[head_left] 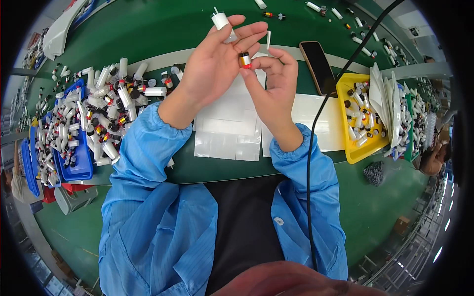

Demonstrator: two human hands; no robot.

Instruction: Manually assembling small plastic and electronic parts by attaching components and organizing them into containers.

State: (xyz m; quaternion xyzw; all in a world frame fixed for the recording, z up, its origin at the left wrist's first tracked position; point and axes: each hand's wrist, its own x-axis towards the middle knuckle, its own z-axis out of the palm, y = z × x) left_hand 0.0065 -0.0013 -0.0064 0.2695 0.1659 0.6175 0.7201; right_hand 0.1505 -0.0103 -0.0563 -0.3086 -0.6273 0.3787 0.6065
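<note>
My left hand (211, 61) is raised palm up above the table. Between its thumb and fingers it holds a small white plastic bottle (220, 20) with a thin nozzle pointing up. Close by on the right, my right hand (270, 86) pinches a small cylinder (245, 60) with a black top, a pale gold band and a red base. A narrow white strip (268, 39) rises beside the right fingers; whether they hold it I cannot tell. Below both hands lie white sheets covered with clear film (227, 140).
Many similar white bottles and caps (106, 106) are heaped at the left around a blue tray (76, 170). At the right stands a yellow tray (353, 153) of parts. A phone (317, 66) lies near it. A black cable (310, 197) hangs across the view.
</note>
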